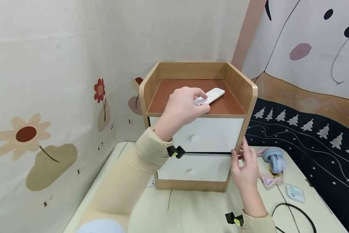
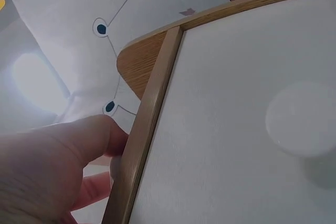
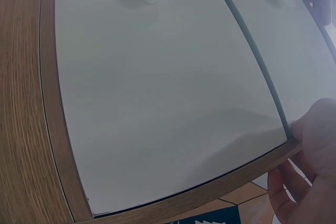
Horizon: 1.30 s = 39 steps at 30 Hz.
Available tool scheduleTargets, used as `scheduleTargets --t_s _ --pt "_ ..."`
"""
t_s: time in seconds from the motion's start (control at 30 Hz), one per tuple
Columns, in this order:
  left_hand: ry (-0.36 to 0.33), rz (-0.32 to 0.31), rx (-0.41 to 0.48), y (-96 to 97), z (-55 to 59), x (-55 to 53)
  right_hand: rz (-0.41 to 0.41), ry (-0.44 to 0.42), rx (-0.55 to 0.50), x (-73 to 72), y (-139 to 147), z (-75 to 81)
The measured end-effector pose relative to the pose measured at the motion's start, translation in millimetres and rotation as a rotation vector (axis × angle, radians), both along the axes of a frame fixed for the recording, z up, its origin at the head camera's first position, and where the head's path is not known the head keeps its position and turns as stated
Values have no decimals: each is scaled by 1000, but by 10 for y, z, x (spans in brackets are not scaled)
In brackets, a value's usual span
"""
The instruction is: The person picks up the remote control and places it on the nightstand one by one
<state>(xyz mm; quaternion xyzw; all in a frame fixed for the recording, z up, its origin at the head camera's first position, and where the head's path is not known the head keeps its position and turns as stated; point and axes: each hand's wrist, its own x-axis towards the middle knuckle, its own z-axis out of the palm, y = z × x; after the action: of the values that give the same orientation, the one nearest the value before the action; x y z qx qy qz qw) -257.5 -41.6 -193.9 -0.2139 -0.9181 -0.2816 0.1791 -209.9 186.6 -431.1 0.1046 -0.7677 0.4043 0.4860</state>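
Observation:
A small wooden cabinet (image 1: pixel 190 183) with two white drawers stands on the table, its brown top shelf (image 1: pixel 168 94) bordered by a low wooden rim. Over that shelf my left hand (image 1: pixel 183 105) pinches a white remote control (image 1: pixel 216 94) between thumb and fingers; the remote lies aslant, its near end partly covered. In the left wrist view a wooden edge mostly hides the remote. My right hand (image 1: pixel 246 168) holds the cabinet's right front edge, thumb at the front and fingers along the side. The right wrist view shows those fingers (image 3: pixel 281 190) beside the wooden frame.
Blue and pink headphones (image 1: pixel 276 161) lie right of the cabinet. Nearer are a small clear-and-blue case (image 1: pixel 295 193) and a black looped cord (image 1: pixel 304 210). Printed cloth (image 1: pixel 60 81) hangs at the left and back. Each drawer has a round white knob (image 1: pixel 195 138).

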Motion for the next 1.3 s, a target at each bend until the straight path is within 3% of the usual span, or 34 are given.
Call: scheduleTargets --t_s 0.13,0.3,0.47,0.7,0.93,1.07,1.3 --pt "-26 16 -8 114 27 -27 -9 -4 -6 7 27 -6" --pt "-23 32 -84 201 41 -43 -6 0 -11 14 25 -16" --pt "-14 30 -145 218 25 -35 4 17 -10 14 7 -14" --pt "-17 -2 -167 199 28 -22 1 29 7 14 7 -2" --pt "56 -36 -219 178 -6 -15 7 23 8 6 6 4" --pt "104 -42 -205 170 -43 -26 11 18 4 10 4 13" --pt "125 -38 -159 119 -79 27 11 21 14 -3 25 8"
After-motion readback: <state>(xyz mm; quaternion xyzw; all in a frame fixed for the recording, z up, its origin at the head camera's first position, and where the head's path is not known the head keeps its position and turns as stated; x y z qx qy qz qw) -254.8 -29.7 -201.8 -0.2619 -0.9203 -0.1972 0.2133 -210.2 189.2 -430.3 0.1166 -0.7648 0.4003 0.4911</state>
